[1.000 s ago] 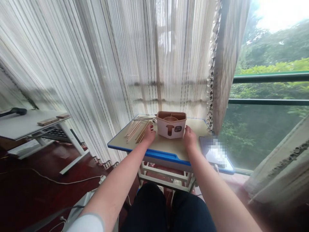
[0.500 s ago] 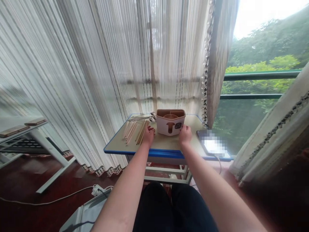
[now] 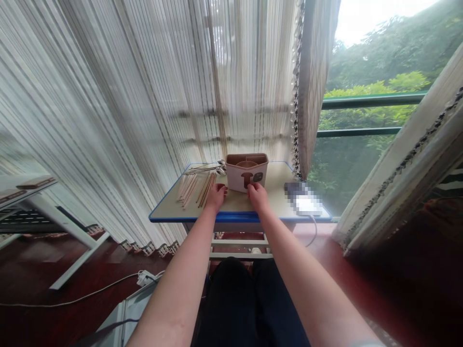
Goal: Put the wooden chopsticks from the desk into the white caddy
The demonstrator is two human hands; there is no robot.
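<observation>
A utensil holder with pale walls and a brown rim stands upright on the small table. Its front has a brown mushroom-shaped patch, and dividers show inside. My left hand rests between the holder and a bundle of brown chopsticks, its fingers loosely curled with a gap and nothing visible in them. In front of the holder's face is my right hand, half curled, fingertips near the mushroom patch; whether they touch it I cannot tell. Paler pinkish chopsticks lie farther left. Metal spoons lie behind.
A blurred-out device with a cable lies at the table's right end. Sheer curtains hang behind the table. Another table stands at the left. A power strip sits low at the left.
My right hand has moved left from the holder's right side to its front. My left hand has come slightly away from the brown chopsticks. The camera view has shifted a little.
</observation>
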